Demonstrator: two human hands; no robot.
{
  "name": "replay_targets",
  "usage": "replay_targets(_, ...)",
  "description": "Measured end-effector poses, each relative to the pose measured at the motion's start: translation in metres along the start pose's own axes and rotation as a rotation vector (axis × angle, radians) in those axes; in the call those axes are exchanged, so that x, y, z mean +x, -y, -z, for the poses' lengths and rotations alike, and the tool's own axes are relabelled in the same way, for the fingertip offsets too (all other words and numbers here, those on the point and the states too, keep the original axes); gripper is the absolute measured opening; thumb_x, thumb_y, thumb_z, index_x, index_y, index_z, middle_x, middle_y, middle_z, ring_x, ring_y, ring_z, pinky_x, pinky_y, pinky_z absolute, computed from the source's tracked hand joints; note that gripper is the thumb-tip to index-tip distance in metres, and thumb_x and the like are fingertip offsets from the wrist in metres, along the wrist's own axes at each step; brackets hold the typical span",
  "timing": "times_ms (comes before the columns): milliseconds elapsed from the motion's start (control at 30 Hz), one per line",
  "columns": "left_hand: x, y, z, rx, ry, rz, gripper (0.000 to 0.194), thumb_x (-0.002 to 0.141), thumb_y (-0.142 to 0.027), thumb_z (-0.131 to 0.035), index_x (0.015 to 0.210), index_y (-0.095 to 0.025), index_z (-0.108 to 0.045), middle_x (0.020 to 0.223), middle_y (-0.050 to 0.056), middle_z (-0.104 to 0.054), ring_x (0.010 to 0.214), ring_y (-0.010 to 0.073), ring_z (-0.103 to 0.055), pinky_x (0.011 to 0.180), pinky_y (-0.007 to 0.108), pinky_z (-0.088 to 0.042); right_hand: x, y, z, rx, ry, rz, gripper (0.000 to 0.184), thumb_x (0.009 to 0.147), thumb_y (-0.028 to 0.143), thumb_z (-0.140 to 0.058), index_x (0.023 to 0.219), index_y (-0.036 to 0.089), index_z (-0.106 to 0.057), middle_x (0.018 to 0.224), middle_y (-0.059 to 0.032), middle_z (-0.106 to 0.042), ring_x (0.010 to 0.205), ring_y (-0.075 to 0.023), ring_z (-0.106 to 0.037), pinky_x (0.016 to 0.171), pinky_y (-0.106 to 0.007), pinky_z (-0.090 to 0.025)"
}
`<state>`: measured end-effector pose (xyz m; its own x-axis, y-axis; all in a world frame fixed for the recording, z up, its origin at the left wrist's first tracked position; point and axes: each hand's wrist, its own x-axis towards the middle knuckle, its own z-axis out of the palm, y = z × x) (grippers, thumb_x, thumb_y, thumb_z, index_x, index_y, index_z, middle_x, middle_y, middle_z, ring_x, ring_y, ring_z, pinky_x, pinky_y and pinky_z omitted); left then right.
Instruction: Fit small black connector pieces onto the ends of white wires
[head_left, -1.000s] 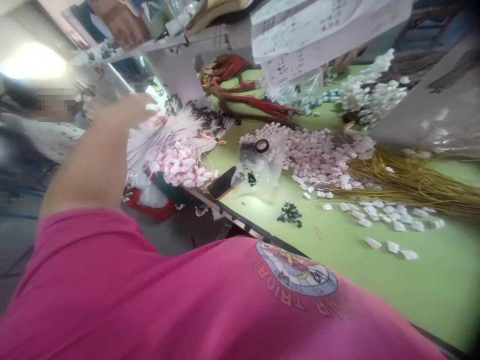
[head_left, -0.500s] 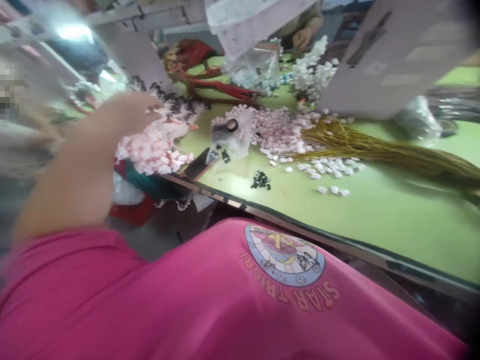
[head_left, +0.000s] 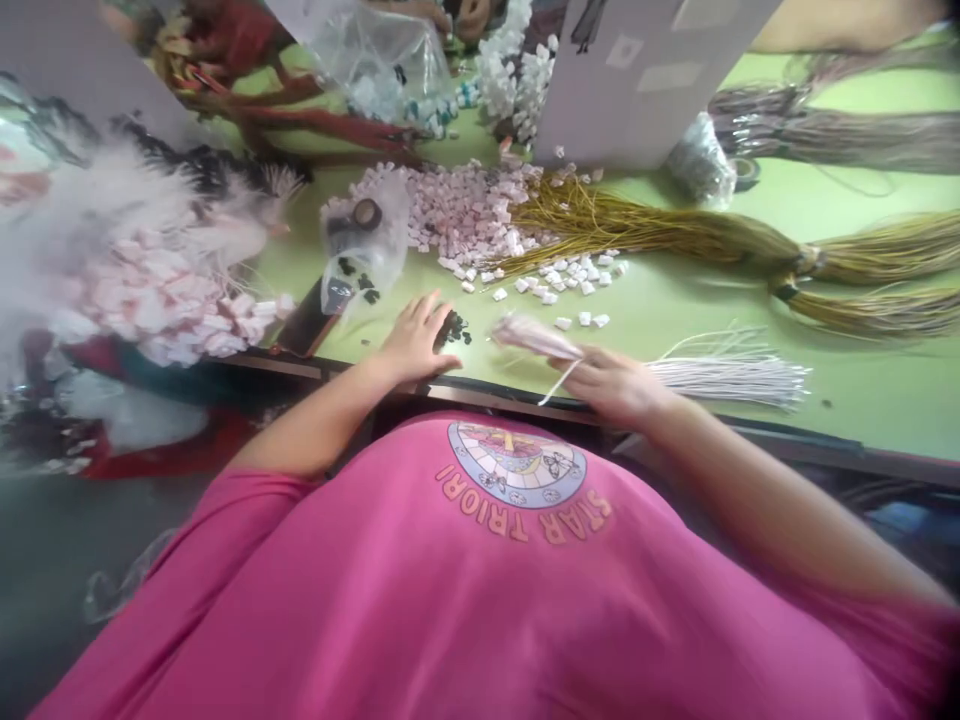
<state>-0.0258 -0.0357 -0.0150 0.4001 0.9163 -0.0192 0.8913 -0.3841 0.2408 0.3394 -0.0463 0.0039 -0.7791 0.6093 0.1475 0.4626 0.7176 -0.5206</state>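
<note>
My left hand lies over the green table near its front edge, fingers spread, right beside a small heap of dark green pieces. My right hand is closed around a bundle of thin white stems. The stems' loose ends spread out to the right, and their other end, a pale pinkish bunch, points left and is smeared by motion. One stem sticks out towards my shirt. Just behind the bunch sit several small white pieces.
Behind lies a pile of pale pink pieces with long yellow-brown stems reaching right. A clear bag, a tape roll and a phone are left of centre. More pink-and-white pieces heap at the left edge.
The view has swung right. My left hand has come from the stems and pink pieces at the left to the dark green heap. My right hand with the white stem bundle has come into view.
</note>
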Motion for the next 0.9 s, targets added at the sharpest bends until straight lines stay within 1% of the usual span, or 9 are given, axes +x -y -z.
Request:
replay_targets(133, 0.031, -0.007, -0.005, -0.013, 0.09, -0.128, 0.094, 0.073, -0.067, -0.058, 0.146, -0.015, -0.029, 0.154, 0.018, -0.015, 0.141, 0.0396, -0.013, 0.113, 0.053, -0.014, 0.005, -0.006, -0.032, -0.121, -0.017, 0.088, 0.029, 0.087, 0.012, -0.044, 0.094, 0.022, -0.07, 0.112, -0.0023, -0.069, 0.12, -0.0247, -0.054, 0.1, -0.043, -0.048)
replay_targets(267, 0.044, -0.001, -0.011, -0.059, 0.046, -0.3, 0.054, 0.084, -0.054, -0.051, 0.127, -0.022, -0.055, 0.141, 0.012, -0.04, 0.13, 0.0323, -0.032, 0.108, 0.048, -0.025, 0.002, -0.008, -0.033, 0.067, -0.12, 0.093, 0.027, 0.079, 0.009, -0.049, 0.08, 0.023, -0.072, 0.092, 0.001, -0.074, 0.106, -0.0204, -0.064, 0.105, -0.043, -0.045)
replay_targets(367, 0.045, 0.001, -0.015, -0.1, -0.039, -0.329, 0.033, 0.09, -0.042, -0.046, 0.102, -0.02, -0.068, 0.117, 0.01, -0.054, 0.108, 0.0251, -0.046, 0.098, 0.041, -0.036, 0.007, -0.006, -0.019, 0.248, -0.132, -0.016, 0.024, 0.078, 0.013, -0.05, 0.081, 0.023, -0.072, 0.087, -0.0013, -0.073, 0.106, -0.0213, -0.064, 0.095, -0.04, -0.052)
replay_targets(467, 0.044, 0.0, -0.017, -0.115, -0.056, -0.334, 0.031, 0.092, -0.037, -0.042, 0.091, -0.018, -0.067, 0.1, 0.009, -0.056, 0.094, 0.0223, -0.048, 0.089, 0.038, -0.04, 0.033, -0.001, -0.007, 0.238, -0.288, -0.263, 0.019, 0.078, 0.022, -0.054, 0.082, 0.021, -0.072, 0.093, -0.0057, -0.071, 0.088, -0.0201, -0.066, 0.083, -0.038, -0.053)
replay_targets(533, 0.043, -0.002, -0.016, -0.098, -0.039, -0.328, 0.03, 0.092, -0.035, -0.042, 0.09, -0.015, -0.064, 0.094, 0.01, -0.056, 0.089, 0.0215, -0.048, 0.085, 0.037, -0.041, 0.059, 0.005, -0.005, 0.119, -0.146, -0.418, 0.024, 0.077, 0.031, -0.057, 0.093, 0.02, -0.071, 0.095, -0.0067, -0.07, 0.076, -0.0189, -0.065, 0.074, -0.037, -0.051)
replay_targets(600, 0.041, -0.005, -0.015, -0.063, -0.03, -0.304, 0.028, 0.091, -0.034, -0.042, 0.089, -0.014, -0.062, 0.091, 0.01, -0.056, 0.085, 0.0209, -0.049, 0.08, 0.035, -0.041, 0.084, 0.01, -0.007, -0.008, 0.137, -0.421, 0.034, 0.073, 0.039, -0.062, 0.1, 0.021, -0.069, 0.09, -0.0072, -0.07, 0.077, -0.0222, -0.062, 0.067, -0.036, -0.046)
replay_targets(667, 0.04, -0.007, -0.014, -0.018, -0.032, -0.275, 0.027, 0.091, -0.033, -0.043, 0.088, -0.014, -0.061, 0.089, 0.01, -0.057, 0.083, 0.0206, -0.051, 0.075, 0.034, -0.041, 0.1, 0.014, -0.011, -0.073, 0.267, -0.374, 0.026, 0.074, 0.036, -0.06, 0.093, 0.021, -0.068, 0.086, -0.0077, -0.068, 0.076, -0.0215, -0.06, 0.062, -0.032, -0.04)
replay_targets(767, 0.04, -0.01, -0.014, 0.054, -0.035, -0.239, 0.024, 0.09, -0.032, -0.043, 0.087, -0.015, -0.06, 0.087, 0.009, -0.058, 0.079, 0.0199, -0.052, 0.067, 0.032, -0.038, 0.105, 0.011, -0.019, -0.012, 0.273, -0.355, 0.02, 0.074, 0.038, -0.06, 0.08, 0.02, -0.064, 0.075, -0.0048, -0.064, 0.065, -0.016, -0.052, 0.057, -0.029, -0.032)
replay_targets(900, 0.046, -0.009, -0.014, 0.139, -0.013, -0.208, 0.027, 0.092, -0.032, -0.038, 0.091, -0.014, -0.058, 0.092, 0.01, -0.058, 0.072, 0.0174, -0.052, 0.058, 0.031, -0.033, 0.093, 0.0, -0.029, 0.211, 0.064, -0.409, 0.03, 0.079, 0.045, -0.052, 0.068, 0.017, -0.059, 0.059, 0.0009, -0.051, 0.056, -0.0104, -0.042, 0.056, -0.027, -0.03)
